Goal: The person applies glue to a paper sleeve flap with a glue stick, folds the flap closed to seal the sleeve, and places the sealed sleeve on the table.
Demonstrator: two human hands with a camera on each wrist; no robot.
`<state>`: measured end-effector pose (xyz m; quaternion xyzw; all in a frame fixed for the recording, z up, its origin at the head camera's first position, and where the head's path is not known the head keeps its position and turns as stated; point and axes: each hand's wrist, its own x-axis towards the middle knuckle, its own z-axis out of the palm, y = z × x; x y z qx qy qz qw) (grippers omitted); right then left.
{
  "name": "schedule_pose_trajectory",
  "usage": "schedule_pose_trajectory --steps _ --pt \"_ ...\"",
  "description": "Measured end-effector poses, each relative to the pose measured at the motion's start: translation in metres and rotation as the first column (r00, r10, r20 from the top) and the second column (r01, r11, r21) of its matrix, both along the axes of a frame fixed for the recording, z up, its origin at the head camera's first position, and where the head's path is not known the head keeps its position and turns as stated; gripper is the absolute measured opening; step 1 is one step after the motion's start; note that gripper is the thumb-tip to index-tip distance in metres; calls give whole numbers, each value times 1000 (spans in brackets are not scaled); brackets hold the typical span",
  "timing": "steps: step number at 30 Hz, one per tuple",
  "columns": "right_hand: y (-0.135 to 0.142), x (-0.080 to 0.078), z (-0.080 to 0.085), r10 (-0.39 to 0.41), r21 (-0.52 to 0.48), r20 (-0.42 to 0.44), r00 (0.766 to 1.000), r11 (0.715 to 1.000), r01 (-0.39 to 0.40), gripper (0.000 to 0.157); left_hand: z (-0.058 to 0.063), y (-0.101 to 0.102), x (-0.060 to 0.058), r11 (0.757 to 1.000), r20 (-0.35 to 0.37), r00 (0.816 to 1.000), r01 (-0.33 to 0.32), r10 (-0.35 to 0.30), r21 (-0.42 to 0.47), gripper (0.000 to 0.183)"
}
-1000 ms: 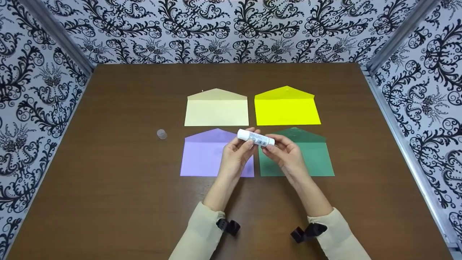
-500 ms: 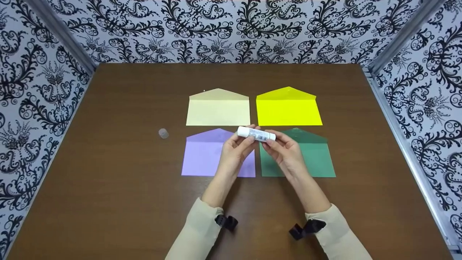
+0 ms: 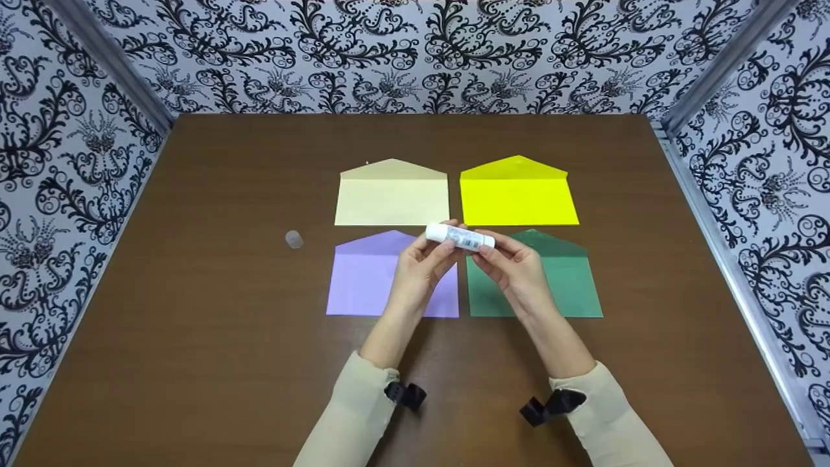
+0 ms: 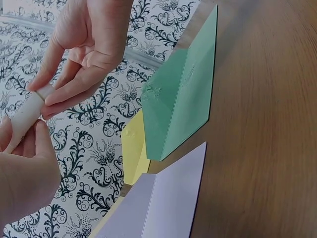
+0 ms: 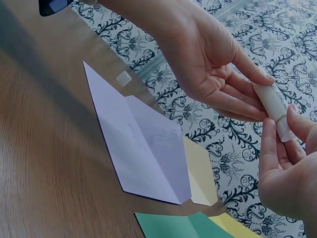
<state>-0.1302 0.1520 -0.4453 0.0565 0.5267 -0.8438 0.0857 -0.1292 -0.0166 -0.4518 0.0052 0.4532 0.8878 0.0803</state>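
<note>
A white glue stick (image 3: pixel 463 237) with a printed label is held between both hands above the lower envelopes. My left hand (image 3: pixel 418 272) pinches its plain white end, and my right hand (image 3: pixel 517 269) pinches the opposite end. In the left wrist view, a seam rings the glue stick (image 4: pixel 26 117) near the right fingertips. Beneath the hands lie a purple envelope (image 3: pixel 363 285) and a green envelope (image 3: pixel 564 285), each partly covered in the head view. Their flaps point away from me, unfolded, and the wrist views show glue-like smears on them.
Farther back lie a cream envelope (image 3: pixel 391 201) and a yellow envelope (image 3: pixel 519 201), flaps also unfolded. A small translucent cap (image 3: pixel 294 239) sits on the brown table (image 3: pixel 214 292) left of the envelopes. Patterned panels (image 3: pixel 415 58) stand behind and at both sides.
Both hands have risen slightly with the glue stick, moving a little away from me. Their grip looks much the same. The envelopes and the cap stay in place.
</note>
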Motion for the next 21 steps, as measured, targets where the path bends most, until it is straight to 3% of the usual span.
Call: schedule_pose_trajectory --steps 9,16,21 --pt "1 0 0 -10 52 36 999 999 8 14 -2 0 0 1000 -7 1000 -5 4 -31 40" --pt "-1 1 1 -23 32 41 999 999 22 14 -1 -1 -2 1000 11 1000 -4 4 -18 41" --pt "-1 0 2 -31 16 36 999 999 30 16 2 -5 -6 998 16 1000 21 -20 -67 42"
